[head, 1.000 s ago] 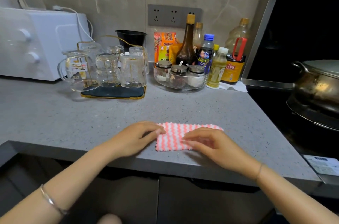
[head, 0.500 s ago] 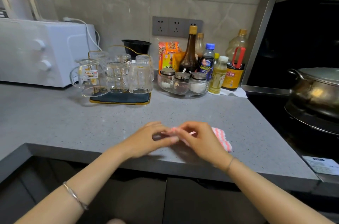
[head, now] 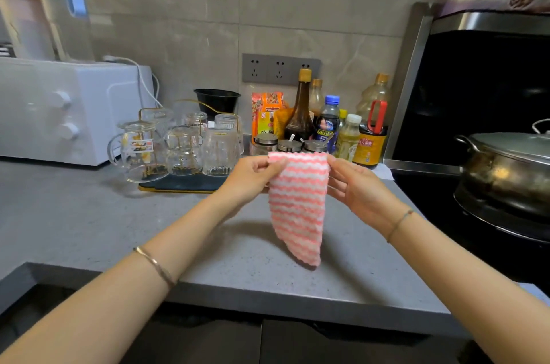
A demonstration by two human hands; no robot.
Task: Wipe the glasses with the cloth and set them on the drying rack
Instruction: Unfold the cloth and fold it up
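A pink and white striped cloth (head: 297, 205) hangs in the air above the grey counter (head: 89, 223). My left hand (head: 251, 177) pinches its top left corner and my right hand (head: 354, 188) pinches its top right corner. Behind and to the left, several clear glasses (head: 218, 152) stand upside down on a drying rack with gold wire and a dark base (head: 181, 183). A glass jug with a handle (head: 138, 150) stands at the rack's left end.
A white oven (head: 68, 110) sits at the back left. Sauce bottles (head: 300, 110) and spice jars (head: 265, 141) crowd the wall behind the cloth. A steel pot (head: 506, 167) rests on the black stove at the right. A black bowl (head: 217, 101) stands behind the rack.
The cloth lay flat on the counter under both hands. Both hands gathered it and lifted it, and it now hangs unfolded between them.
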